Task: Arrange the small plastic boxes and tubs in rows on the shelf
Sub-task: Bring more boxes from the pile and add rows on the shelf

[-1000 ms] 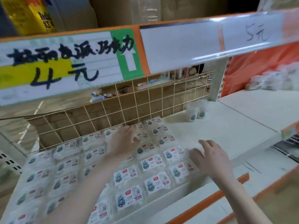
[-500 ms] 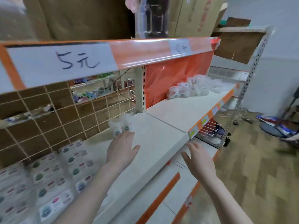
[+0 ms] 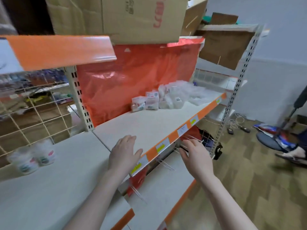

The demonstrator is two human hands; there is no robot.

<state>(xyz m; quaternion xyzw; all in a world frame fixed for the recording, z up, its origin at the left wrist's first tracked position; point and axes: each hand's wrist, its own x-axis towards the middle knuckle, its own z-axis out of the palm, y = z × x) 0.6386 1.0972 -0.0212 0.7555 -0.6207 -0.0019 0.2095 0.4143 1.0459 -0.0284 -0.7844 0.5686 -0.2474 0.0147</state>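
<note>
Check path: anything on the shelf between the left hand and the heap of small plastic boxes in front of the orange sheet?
Nothing visible. Left hand is open and flat near the shelf's front edge; bare shelf surface runs from it to the heap of small plastic boxes. Right hand, open, is off the front edge, outside that line.

Print on the cardboard box (image 3: 142, 17) is too blurred to read.

bare shelf (image 3: 149, 123) mid-span, boxes (image 3: 166, 100) heaped rear right, tubs (image 3: 33, 158) left
</note>
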